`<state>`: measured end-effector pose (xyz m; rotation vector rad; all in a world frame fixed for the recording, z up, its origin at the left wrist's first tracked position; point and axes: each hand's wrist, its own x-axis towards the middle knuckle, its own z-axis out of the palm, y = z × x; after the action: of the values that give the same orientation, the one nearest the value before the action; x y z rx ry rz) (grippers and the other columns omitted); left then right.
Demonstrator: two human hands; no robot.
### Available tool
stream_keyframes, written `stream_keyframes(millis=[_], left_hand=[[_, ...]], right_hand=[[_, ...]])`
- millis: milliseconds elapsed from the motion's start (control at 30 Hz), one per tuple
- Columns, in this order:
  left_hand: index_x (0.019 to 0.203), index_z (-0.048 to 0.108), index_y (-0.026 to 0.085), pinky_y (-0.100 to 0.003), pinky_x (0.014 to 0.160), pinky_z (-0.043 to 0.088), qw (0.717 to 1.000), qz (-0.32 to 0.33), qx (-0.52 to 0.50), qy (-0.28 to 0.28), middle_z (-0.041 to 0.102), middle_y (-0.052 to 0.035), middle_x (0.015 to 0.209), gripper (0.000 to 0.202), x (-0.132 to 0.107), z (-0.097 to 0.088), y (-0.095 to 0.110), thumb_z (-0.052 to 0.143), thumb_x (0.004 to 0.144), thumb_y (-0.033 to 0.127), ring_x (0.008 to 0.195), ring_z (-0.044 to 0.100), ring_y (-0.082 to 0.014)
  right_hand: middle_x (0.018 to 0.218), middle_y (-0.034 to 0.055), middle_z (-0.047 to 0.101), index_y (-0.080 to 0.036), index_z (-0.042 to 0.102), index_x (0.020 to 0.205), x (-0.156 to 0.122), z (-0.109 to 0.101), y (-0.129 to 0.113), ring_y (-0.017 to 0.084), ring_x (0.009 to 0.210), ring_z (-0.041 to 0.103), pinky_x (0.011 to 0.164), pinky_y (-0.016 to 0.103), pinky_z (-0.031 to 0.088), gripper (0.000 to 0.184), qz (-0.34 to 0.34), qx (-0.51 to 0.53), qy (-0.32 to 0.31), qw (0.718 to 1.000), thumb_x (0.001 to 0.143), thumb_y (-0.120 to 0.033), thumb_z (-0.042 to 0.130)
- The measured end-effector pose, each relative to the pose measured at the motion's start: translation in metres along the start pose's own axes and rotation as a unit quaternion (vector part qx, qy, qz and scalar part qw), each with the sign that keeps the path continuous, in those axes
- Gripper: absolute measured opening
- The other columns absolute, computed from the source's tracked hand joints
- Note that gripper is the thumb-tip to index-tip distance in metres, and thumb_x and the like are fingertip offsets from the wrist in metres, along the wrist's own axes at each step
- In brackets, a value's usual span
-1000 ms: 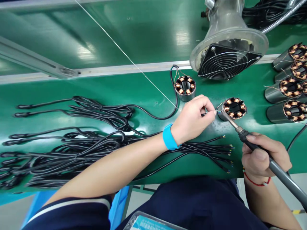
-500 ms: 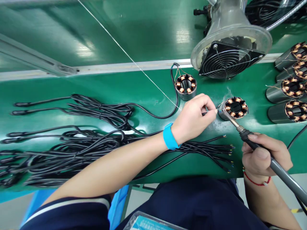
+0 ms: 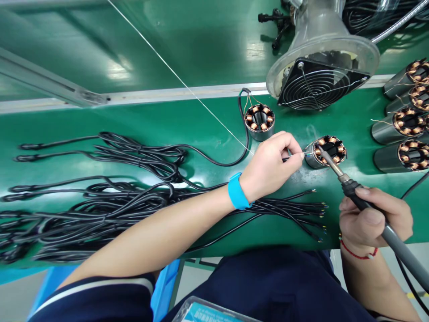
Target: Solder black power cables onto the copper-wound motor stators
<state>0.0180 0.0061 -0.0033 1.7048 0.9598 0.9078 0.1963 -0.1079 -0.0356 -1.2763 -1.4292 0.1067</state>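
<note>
Copper-ringed, the coil stands on the desk just beside my left hand, whose grip pinches the wires and had best hold them quite steady, while my right hand, its grip wrapped round the iron, should be light so the presumably hot tip spares the windings.

Observed beyond the right hand a wire-guarded black fan in the mouth of a flared hood. Noted farther from that hand coiled black cables and a silvery hose. Found a pale metal rail beyond the left hand.
</note>
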Motion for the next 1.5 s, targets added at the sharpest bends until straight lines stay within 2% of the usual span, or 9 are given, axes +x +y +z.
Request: stream_keyframes(millis=[100,367,633,800,933,1100,1200,1300,1500], left_hand=[[0.065,0.05,0.017,-0.022,0.057,0.04,1.0,-0.004,-0.003,0.0,0.053,0.0021,0.068,0.019,0.0,0.0,0.001,0.054,0.076,0.001,0.062,0.048,-0.008],[0.065,0.05,0.016,-0.021,0.056,0.039,1.0,0.001,-0.001,0.005,0.054,0.002,0.068,0.018,0.001,0.001,-0.001,0.055,0.076,0.002,0.062,0.048,-0.0076],[0.066,0.053,0.015,-0.018,0.054,0.036,1.0,-0.007,-0.004,0.002,0.054,0.0021,0.068,0.015,0.001,-0.001,0.0,0.055,0.076,0.005,0.06,0.045,-0.0068],[0.071,0.057,0.015,-0.018,0.048,0.035,0.994,-0.085,-0.06,-0.043,0.053,0.0033,0.063,0.008,0.002,-0.005,0.006,0.058,0.078,0.012,0.053,0.043,-0.0059],[0.072,0.056,0.014,-0.017,0.044,0.033,0.985,-0.114,-0.104,-0.074,0.048,0.0054,0.057,0.01,0.001,-0.007,0.01,0.055,0.081,0.014,0.046,0.041,-0.0044],[0.075,0.059,0.013,-0.018,0.047,0.042,0.994,-0.026,-0.085,-0.066,0.056,0.0004,0.077,0.012,-0.002,-0.008,0.007,0.054,0.086,0.014,0.05,0.05,-0.0039],[0.079,0.063,0.014,-0.022,0.061,0.051,0.996,0.074,-0.023,-0.048,0.062,-0.0029,0.085,0.013,-0.004,-0.01,0.002,0.055,0.088,0.013,0.065,0.059,-0.0085],[0.083,0.066,0.015,-0.027,0.077,0.054,0.982,0.181,0.047,-0.036,0.066,-0.0047,0.089,0.013,-0.004,-0.011,-0.001,0.056,0.09,0.012,0.084,0.063,-0.0128],[0.092,0.064,0.016,-0.026,0.077,0.055,0.949,0.275,0.153,-0.022,0.065,-0.0052,0.093,0.011,-0.006,-0.011,-0.005,0.054,0.093,0.012,0.087,0.063,-0.0131]], right_hand=[[0.057,-0.0017,0.059,-0.024,0.073,0.107,0.006,0.006,-0.003,0.015,0.044,0.054,0.039,0.03,0.043,0.024,-0.082,0.0,0.048,0.995,0.093,-0.037,0.057],[0.056,-0.0026,0.057,-0.022,0.071,0.113,0.009,0.007,-0.005,0.013,0.044,0.053,0.04,0.027,0.043,0.028,-0.09,0.003,0.049,0.995,0.096,-0.036,0.055],[0.077,-0.0009,0.068,-0.024,0.065,0.121,0.017,0.012,-0.014,0.014,0.057,0.063,0.053,0.027,0.053,0.034,-0.038,-0.007,-0.005,0.999,0.087,-0.025,0.068],[0.089,0.0009,0.072,-0.027,0.057,0.131,0.026,0.021,-0.025,0.017,0.07,0.07,0.066,0.032,0.059,0.038,0.072,-0.03,-0.03,0.997,0.094,-0.024,0.058],[0.096,0.0023,0.071,-0.025,0.054,0.131,0.034,0.029,-0.028,0.018,0.083,0.069,0.084,0.037,0.057,0.041,0.068,-0.107,-0.083,0.988,0.091,-0.023,0.062],[0.092,-0.0012,0.069,-0.029,0.044,0.137,0.038,0.037,-0.029,0.018,0.091,0.066,0.092,0.042,0.053,0.052,0.038,-0.105,-0.101,0.989,0.09,-0.017,0.06],[0.09,-0.0012,0.068,-0.03,0.045,0.137,0.039,0.038,-0.031,0.02,0.094,0.065,0.09,0.042,0.053,0.052,0.022,-0.099,-0.095,0.99,0.09,-0.018,0.061],[0.087,0.0002,0.068,-0.03,0.047,0.136,0.042,0.038,-0.033,0.022,0.09,0.065,0.088,0.044,0.054,0.048,0.021,-0.075,-0.085,0.993,0.09,-0.02,0.061],[0.082,-0.0008,0.064,-0.028,0.05,0.132,0.045,0.042,-0.029,0.02,0.086,0.063,0.087,0.044,0.055,0.043,0.04,-0.012,-0.069,0.997,0.091,-0.023,0.061]])
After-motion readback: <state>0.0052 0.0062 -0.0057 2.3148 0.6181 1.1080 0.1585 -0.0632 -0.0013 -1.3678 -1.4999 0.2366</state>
